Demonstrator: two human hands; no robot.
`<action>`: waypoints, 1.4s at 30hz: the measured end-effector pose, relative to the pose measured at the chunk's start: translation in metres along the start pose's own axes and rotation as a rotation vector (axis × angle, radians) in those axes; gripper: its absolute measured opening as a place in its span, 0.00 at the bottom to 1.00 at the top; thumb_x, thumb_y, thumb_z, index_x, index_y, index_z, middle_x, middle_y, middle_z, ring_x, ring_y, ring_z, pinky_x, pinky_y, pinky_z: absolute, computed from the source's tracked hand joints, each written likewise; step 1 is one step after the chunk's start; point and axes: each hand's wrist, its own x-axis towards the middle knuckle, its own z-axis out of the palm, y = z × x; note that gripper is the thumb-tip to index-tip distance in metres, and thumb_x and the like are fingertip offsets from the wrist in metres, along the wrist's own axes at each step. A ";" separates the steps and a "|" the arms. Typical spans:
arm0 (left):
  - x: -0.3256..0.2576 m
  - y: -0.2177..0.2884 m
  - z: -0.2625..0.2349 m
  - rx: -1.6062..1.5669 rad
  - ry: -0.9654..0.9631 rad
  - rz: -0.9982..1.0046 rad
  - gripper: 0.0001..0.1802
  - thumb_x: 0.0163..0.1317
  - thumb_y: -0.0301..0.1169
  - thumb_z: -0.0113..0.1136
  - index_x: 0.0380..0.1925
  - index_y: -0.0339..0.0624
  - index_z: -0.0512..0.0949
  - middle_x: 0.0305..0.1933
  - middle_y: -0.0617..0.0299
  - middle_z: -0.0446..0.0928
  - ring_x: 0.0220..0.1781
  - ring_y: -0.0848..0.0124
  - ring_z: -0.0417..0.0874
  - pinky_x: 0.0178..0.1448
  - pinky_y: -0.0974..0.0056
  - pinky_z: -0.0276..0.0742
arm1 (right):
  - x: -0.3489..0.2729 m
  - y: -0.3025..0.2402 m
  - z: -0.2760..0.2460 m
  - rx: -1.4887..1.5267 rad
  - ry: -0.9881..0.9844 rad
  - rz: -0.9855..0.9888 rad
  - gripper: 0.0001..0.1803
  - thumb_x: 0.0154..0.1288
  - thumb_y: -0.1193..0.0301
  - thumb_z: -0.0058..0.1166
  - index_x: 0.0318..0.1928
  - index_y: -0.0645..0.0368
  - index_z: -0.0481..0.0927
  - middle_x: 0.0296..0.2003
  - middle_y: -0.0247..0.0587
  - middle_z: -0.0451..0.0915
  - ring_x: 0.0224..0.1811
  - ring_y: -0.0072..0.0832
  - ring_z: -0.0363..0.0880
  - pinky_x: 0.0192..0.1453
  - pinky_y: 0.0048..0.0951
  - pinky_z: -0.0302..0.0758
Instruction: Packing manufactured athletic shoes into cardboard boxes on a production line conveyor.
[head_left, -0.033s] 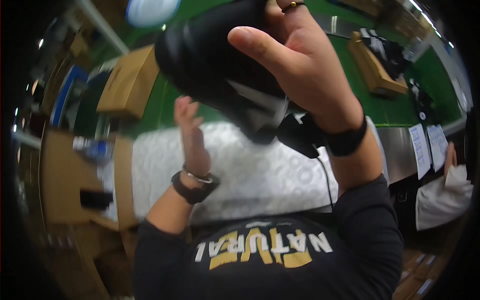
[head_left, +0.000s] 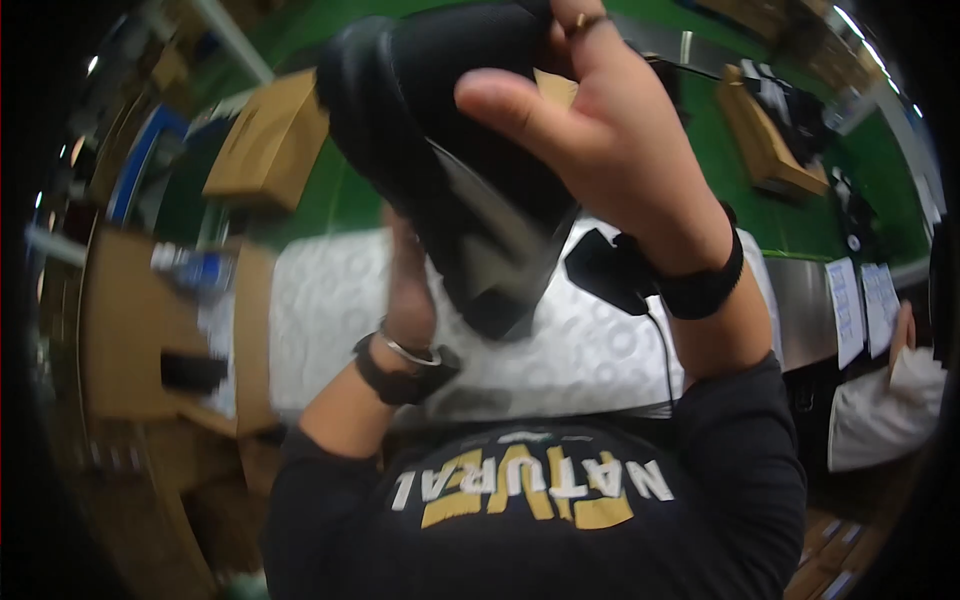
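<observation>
A bulky black object (head_left: 440, 130) with a thick rounded rim and a grey patch is held up close to the camera. My right hand (head_left: 610, 150) grips it from the right, thumb across its front, with a ring on one finger and a black band on the wrist. My left hand (head_left: 410, 285) reaches up to its lower end from below; the fingertips are hidden behind it. That wrist carries a black watch and a thin bracelet. A small black device (head_left: 605, 268) with a thin cable hangs by my right wrist.
Below lies a white padded sheet (head_left: 330, 300) on a table. An open cardboard box (head_left: 130, 330) stands at the left. More cardboard boxes (head_left: 265, 150) sit on the green floor (head_left: 330, 200). Another person's white sleeve (head_left: 885, 410) and papers (head_left: 860, 305) are at the right.
</observation>
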 end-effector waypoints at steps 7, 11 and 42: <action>-0.053 0.026 -0.137 1.241 0.039 -0.270 0.21 0.51 0.36 0.60 0.42 0.34 0.73 0.32 0.49 0.77 0.30 0.62 0.78 0.39 0.65 0.73 | -0.107 0.131 0.054 0.444 -0.077 0.735 0.23 0.60 0.68 0.52 0.52 0.69 0.68 0.42 0.40 0.74 0.42 0.21 0.71 0.49 0.20 0.67; -0.097 0.019 -0.236 1.774 0.311 -0.260 0.26 0.53 0.41 0.56 0.49 0.36 0.69 0.49 0.42 0.69 0.53 0.51 0.68 0.55 0.53 0.63 | -0.143 0.156 0.062 0.653 -0.042 0.871 0.22 0.60 0.73 0.50 0.54 0.68 0.65 0.40 0.38 0.75 0.40 0.19 0.73 0.46 0.19 0.70; -0.020 0.053 -0.052 1.188 -0.315 0.456 0.15 0.40 0.15 0.47 0.29 0.35 0.78 0.34 0.52 0.75 0.39 0.58 0.76 0.45 0.62 0.71 | -0.055 0.020 0.081 0.619 -0.163 0.900 0.37 0.47 0.65 0.63 0.53 0.75 0.63 0.31 0.44 0.75 0.33 0.28 0.74 0.39 0.26 0.71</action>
